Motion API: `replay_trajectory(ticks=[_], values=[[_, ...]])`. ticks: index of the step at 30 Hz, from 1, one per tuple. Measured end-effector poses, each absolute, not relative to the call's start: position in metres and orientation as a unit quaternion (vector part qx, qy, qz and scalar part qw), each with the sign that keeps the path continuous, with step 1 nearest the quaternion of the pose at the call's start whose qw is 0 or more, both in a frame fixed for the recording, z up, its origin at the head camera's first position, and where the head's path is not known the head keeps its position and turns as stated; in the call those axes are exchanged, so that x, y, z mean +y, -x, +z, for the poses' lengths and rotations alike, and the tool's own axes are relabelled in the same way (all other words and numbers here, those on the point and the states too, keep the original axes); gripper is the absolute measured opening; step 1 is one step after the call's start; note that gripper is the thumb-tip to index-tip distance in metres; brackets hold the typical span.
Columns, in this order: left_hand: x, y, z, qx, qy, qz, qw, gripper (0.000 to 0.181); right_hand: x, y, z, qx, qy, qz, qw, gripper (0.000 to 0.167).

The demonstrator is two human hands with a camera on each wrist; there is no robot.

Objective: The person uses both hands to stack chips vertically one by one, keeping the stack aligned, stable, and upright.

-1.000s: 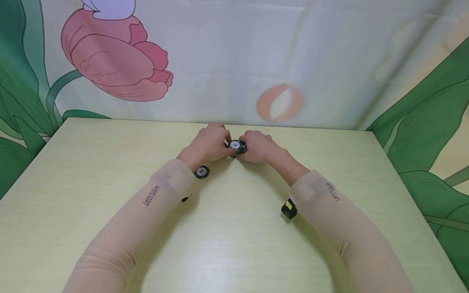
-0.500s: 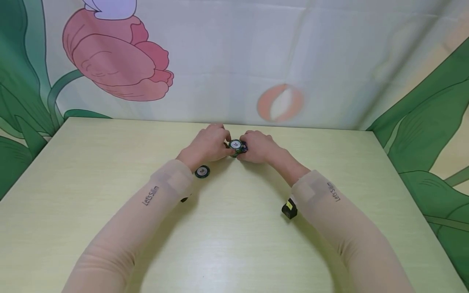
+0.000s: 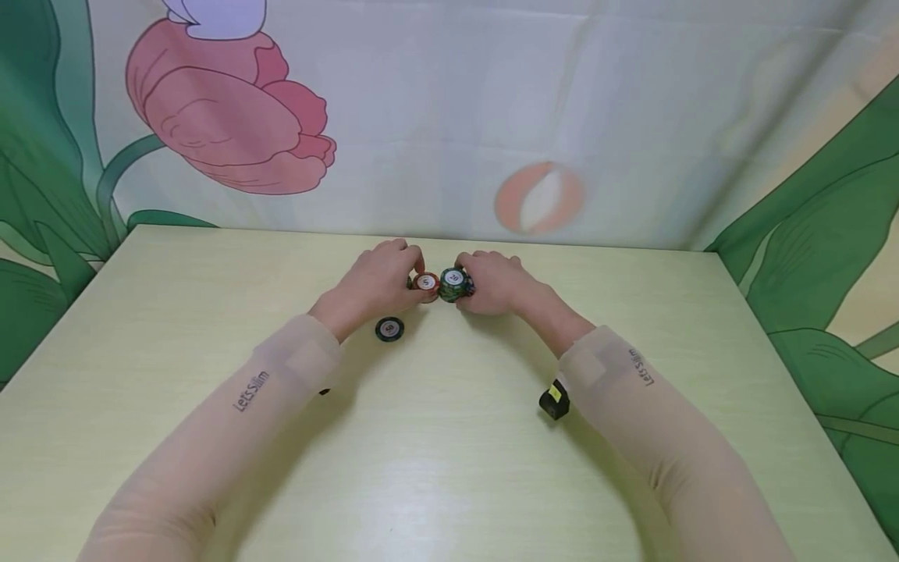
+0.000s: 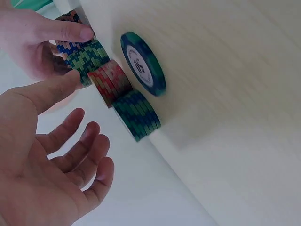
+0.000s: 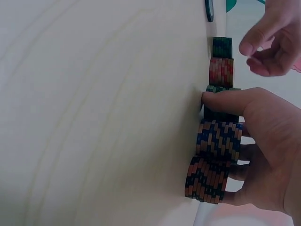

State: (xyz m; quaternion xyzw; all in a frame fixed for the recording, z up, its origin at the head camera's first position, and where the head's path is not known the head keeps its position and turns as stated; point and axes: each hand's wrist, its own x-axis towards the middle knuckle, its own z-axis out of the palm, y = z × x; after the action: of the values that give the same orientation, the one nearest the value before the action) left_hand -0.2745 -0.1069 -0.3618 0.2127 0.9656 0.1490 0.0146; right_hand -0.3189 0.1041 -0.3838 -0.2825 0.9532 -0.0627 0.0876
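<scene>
Several stacks of poker chips stand in a row near the table's far edge. In the right wrist view the row runs from a dark green stack (image 5: 222, 47) through a red stack (image 5: 221, 73) and a green stack (image 5: 214, 113) to a blue stack (image 5: 217, 139) and a black-and-orange stack (image 5: 207, 181). My right hand (image 3: 497, 282) grips the row, thumb on the green stack and fingers behind the blue and black-and-orange ones. Beside the red stack is my left hand (image 3: 372, 279), its fingers loosely bent and apart from the chips (image 4: 136, 115) in the left wrist view.
One loose dark green chip (image 3: 389, 329) lies flat on the pale table (image 3: 435, 437), nearer to me than the row. A small black box (image 3: 554, 400) with a yellow patch shows at my right sleeve. Behind the table hangs a flower-printed cloth (image 3: 421, 117).
My left hand has moved a little to the left, away from the green stack, and the red stack's top now shows. The right hand stays in place on the chips.
</scene>
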Motion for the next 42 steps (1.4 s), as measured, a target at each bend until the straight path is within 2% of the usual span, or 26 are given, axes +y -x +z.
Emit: replay_trajectory(ticks=[3, 8, 13, 17, 24, 34, 42], values=[[-0.113, 0.271, -0.359, 0.968, -0.207, 0.143, 0.029, 0.038, 0.104, 0.318, -0.380, 0.952, 0.284, -0.065, 0.096, 0.061], [-0.124, 0.263, -0.356, 0.970, -0.176, 0.140, 0.091, 0.026, 0.099, 0.318, -0.378, 0.951, 0.286, -0.072, 0.090, 0.070], [-0.132, 0.256, -0.357, 0.971, -0.141, 0.122, 0.147, 0.029, 0.090, 0.317, -0.378, 0.949, 0.296, -0.074, 0.077, 0.068], [-0.135, 0.251, -0.359, 0.970, -0.137, 0.112, 0.168, 0.034, 0.082, 0.315, -0.377, 0.946, 0.306, -0.078, 0.072, 0.064], [-0.136, 0.248, -0.363, 0.966, -0.157, 0.115, 0.167, 0.032, 0.067, 0.314, -0.377, 0.942, 0.323, -0.057, 0.069, 0.054], [-0.130, 0.245, -0.364, 0.968, -0.178, 0.090, 0.154, 0.031, 0.051, 0.314, -0.378, 0.941, 0.324, -0.036, 0.086, 0.051], [-0.129, 0.243, -0.363, 0.968, -0.180, 0.083, 0.153, 0.031, 0.045, 0.314, -0.380, 0.942, 0.321, -0.017, 0.095, 0.043]])
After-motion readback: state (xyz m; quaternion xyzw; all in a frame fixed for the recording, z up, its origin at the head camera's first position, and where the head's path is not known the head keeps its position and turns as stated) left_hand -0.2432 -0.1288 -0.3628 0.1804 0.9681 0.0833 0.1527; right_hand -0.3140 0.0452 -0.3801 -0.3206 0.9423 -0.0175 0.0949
